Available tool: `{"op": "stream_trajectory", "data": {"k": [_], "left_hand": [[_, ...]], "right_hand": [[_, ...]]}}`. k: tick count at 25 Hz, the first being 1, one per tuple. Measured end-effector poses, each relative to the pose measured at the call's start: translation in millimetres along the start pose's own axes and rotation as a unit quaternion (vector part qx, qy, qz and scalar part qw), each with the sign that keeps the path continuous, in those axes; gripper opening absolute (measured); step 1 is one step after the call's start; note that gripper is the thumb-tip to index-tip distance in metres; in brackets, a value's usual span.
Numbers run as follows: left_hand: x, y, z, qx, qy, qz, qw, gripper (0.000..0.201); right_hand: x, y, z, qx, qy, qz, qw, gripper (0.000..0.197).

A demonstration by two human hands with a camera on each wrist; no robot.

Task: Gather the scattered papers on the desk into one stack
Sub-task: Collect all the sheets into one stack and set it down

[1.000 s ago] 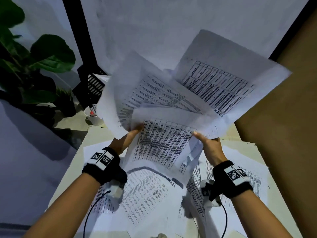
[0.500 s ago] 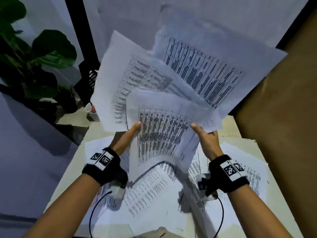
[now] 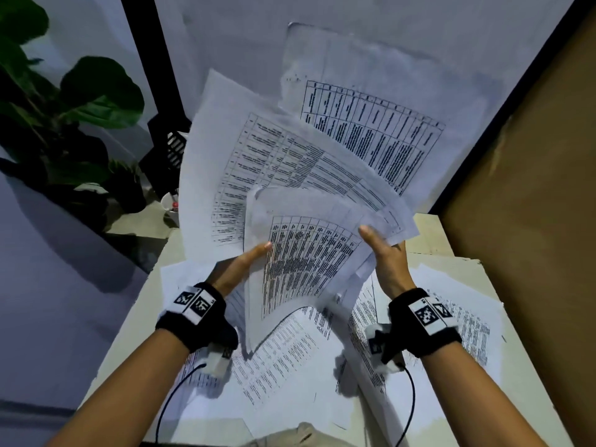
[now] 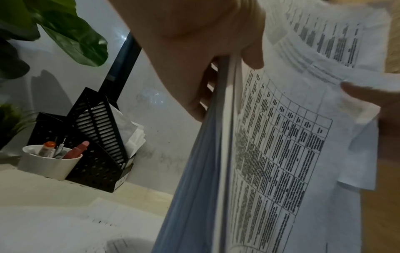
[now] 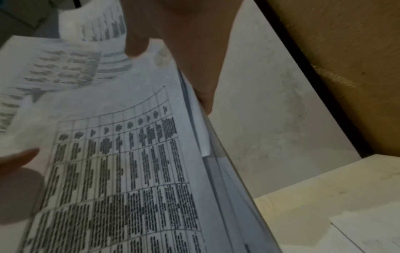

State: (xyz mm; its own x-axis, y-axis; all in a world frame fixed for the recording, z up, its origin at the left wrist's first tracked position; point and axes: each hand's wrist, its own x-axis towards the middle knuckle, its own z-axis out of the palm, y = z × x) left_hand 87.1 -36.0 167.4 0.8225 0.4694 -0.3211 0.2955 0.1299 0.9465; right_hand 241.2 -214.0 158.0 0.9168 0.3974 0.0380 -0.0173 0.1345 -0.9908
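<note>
Papers (image 3: 309,259), printed with tables, are fanned upright above the desk (image 3: 429,233) between my two hands. From the head camera I see my left hand (image 3: 238,266) grasping the fan's left edge with the thumb on the front sheet, and my right hand (image 3: 385,256) grasping the right edge the same way. Only the left wrist camera shows the sheet edges (image 4: 225,119) bunched in a thin wad with the fingers (image 4: 194,95) curled behind them; only the right wrist camera shows a small folded slip (image 5: 202,137) sticking out of the fan's right edge. More printed sheets (image 3: 283,356) lie loose on the pale desk under the held papers. Left of the papers, against the white wall (image 3: 387,27), stand a black slotted file holder (image 4: 101,130) and a white cup of pens (image 4: 48,161), with a large-leafed plant (image 3: 74,101) farther left. A brown panel (image 3: 532,188) stands to the right of the papers.
</note>
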Motion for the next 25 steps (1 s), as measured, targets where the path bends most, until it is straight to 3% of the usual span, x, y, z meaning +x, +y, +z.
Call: {"op": "stream_trajectory", "data": {"k": [3, 6, 12, 14, 16, 18, 19, 22, 23, 25], "left_hand": [[1, -2, -1, 0.0, 0.002, 0.019, 1.0, 0.149], [9, -3, 1, 0.016, 0.003, 0.022, 1.0, 0.152], [2, 7, 0, -0.018, -0.006, -0.024, 1.0, 0.077], [4, 12, 3, -0.015, -0.013, -0.019, 1.0, 0.072], [5, 15, 4, -0.008, -0.008, -0.014, 1.0, 0.063], [5, 15, 3, -0.016, 0.007, -0.02, 1.0, 0.068], [5, 14, 2, -0.024, 0.016, -0.024, 0.999, 0.072], [3, 14, 3, -0.015, 0.032, -0.026, 0.999, 0.06], [2, 14, 3, -0.02, 0.033, -0.022, 0.999, 0.067], [2, 13, 4, -0.033, 0.031, -0.012, 0.999, 0.103]], "right_hand": [[-4, -4, -1, 0.066, 0.03, 0.03, 0.997, 0.091], [-7, 0, -1, 0.088, 0.019, 0.05, 0.995, 0.098], [-4, -20, -4, 0.141, 0.086, 0.014, 0.986, 0.119], [-3, -31, 1, 0.161, 0.09, 0.019, 0.983, 0.104], [2, -37, 6, 0.184, 0.082, 0.015, 0.979, 0.065], [5, -37, 8, 0.188, 0.083, 0.002, 0.979, 0.034], [5, -37, 8, 0.181, 0.086, 0.0, 0.98, 0.032], [6, -34, 5, 0.173, 0.089, 0.002, 0.981, 0.077], [7, -34, 5, 0.159, 0.082, -0.003, 0.984, 0.084], [7, -41, 8, 0.139, 0.069, -0.004, 0.988, 0.077]]}}
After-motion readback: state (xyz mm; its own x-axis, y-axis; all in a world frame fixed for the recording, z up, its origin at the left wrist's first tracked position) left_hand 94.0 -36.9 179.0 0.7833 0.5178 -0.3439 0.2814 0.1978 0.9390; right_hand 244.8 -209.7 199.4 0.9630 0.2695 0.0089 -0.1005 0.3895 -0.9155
